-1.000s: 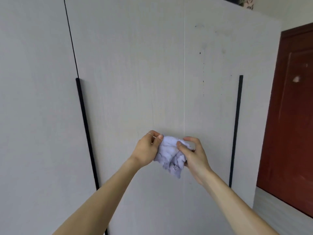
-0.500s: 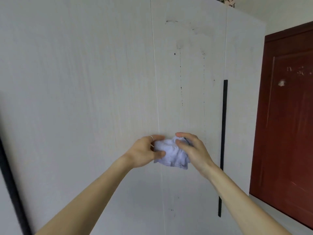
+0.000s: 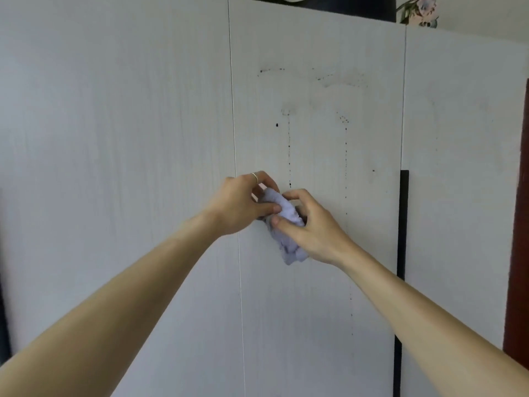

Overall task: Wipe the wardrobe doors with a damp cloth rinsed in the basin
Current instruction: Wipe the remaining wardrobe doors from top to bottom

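A pale lilac cloth (image 3: pixel 286 219) is bunched between both hands in front of the white wardrobe door (image 3: pixel 315 296). My left hand (image 3: pixel 243 204), with a ring on one finger, pinches its upper left part. My right hand (image 3: pixel 312 233) grips the right side, and a tail of cloth hangs below it. The door carries dark specks and two thin vertical drip trails (image 3: pixel 289 156) above the hands, plus a faint smear near the top. No basin is in view.
A black vertical handle strip (image 3: pixel 403 224) runs along the door's right edge. Another white door (image 3: pixel 114 167) lies to the left, and one more (image 3: pixel 463 196) to the right. A dark red door (image 3: pixel 519 267) is at far right. Flowers (image 3: pixel 420 10) sit on top.
The view has moved closer and turned right and up, so the left handle has left the frame. Both hands rose with the cloth and bunched it tighter.
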Tool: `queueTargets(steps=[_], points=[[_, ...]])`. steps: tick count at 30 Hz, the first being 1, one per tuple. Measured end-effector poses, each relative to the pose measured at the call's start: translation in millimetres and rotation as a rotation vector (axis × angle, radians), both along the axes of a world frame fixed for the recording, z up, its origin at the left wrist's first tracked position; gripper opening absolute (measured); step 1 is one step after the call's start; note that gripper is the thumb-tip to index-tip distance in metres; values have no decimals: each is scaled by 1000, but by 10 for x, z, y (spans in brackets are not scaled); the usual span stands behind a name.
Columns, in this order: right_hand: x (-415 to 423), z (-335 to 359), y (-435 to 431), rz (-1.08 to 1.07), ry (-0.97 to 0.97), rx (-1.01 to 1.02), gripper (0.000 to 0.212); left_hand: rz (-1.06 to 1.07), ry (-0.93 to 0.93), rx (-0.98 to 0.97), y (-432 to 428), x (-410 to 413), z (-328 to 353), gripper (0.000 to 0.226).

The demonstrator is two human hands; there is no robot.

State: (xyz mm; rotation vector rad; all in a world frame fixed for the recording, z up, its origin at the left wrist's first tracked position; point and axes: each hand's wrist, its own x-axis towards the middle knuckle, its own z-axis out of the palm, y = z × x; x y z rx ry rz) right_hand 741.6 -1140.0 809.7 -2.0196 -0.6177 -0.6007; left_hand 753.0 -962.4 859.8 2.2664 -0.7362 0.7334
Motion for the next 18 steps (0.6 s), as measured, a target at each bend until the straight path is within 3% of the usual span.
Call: queueTargets(steps=[4, 8, 12, 14, 18], points=[[120, 358, -95, -74, -198, 123, 16, 69, -120, -8, -68, -4, 443, 31], [297, 906, -173, -232, -362, 291, 26, 349, -402, 49, -46, 129, 827, 50], [571, 1485, -136, -334, -548, 187, 38, 616, -501, 292, -10, 364, 1017, 70], [642, 1732, -65, -373, -695, 146, 48, 668, -513, 303, 15, 537, 988, 71], [866, 2186, 86, -456, -999, 87, 55, 730, -747, 259, 95, 874, 856, 71]])
